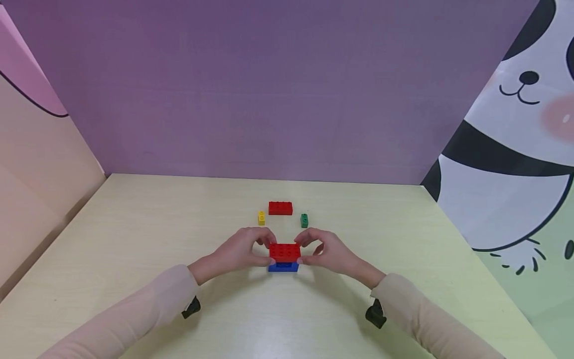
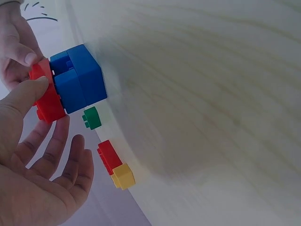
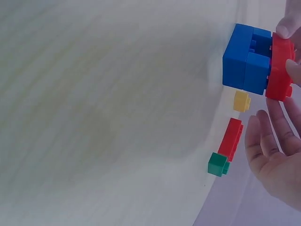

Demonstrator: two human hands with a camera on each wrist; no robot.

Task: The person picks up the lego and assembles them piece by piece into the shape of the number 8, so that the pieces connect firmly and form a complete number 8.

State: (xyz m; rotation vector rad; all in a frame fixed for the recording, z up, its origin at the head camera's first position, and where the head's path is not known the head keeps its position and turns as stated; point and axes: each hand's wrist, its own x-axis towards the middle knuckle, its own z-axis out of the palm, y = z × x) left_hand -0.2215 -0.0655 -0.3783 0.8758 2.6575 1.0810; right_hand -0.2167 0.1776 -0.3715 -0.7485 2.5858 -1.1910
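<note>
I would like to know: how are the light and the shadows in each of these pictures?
Head view: brightest, with soft shadows near the left hand and right hand, pale glare on the near table; left wrist view: dimmer, hazy; right wrist view: also dim, soft shadow beside the blue bricks.

Table (image 1: 134, 234) (pale), blue bricks (image 2: 83, 80), red brick (image 1: 280, 208), yellow brick (image 1: 261, 218), green brick (image 1: 304, 221)

Counter (image 1: 112, 234) is pale yellowish wood grain; far edge meets a plain purple wall (image 1: 269, 89). Left wall (image 1: 36, 164) is cream-peach, pink shape (image 1: 22, 70) with black outline up top. Right wall (image 1: 551, 299) is pale green low down, big black-and-white cartoon panda (image 1: 506, 209) above. Wall material could be printed cloth or board, hard to tell. Light looks soft; whitish sheen mid-counter, near side.
</note>
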